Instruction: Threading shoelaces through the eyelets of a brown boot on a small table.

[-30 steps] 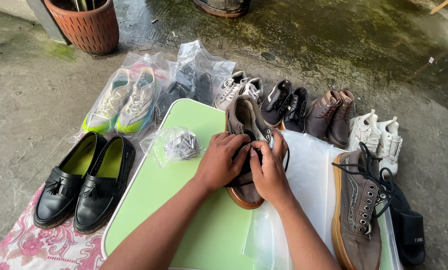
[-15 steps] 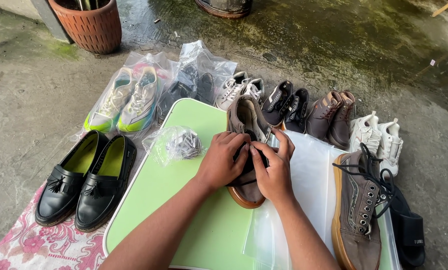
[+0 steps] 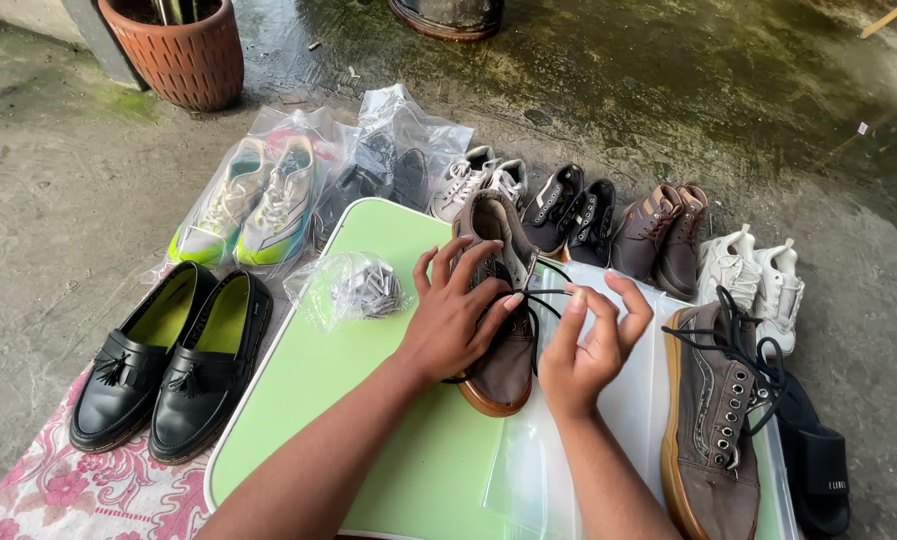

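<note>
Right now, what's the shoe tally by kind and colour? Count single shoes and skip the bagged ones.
Black loafers: 2
White low sneakers: 2
Black sneakers: 2
Brown boots: 2
White chunky sneakers: 2
Grey-brown gum-soled sneakers: 2 (right hand pinches the lace of one)
Black slide: 1
Total: 13
</note>
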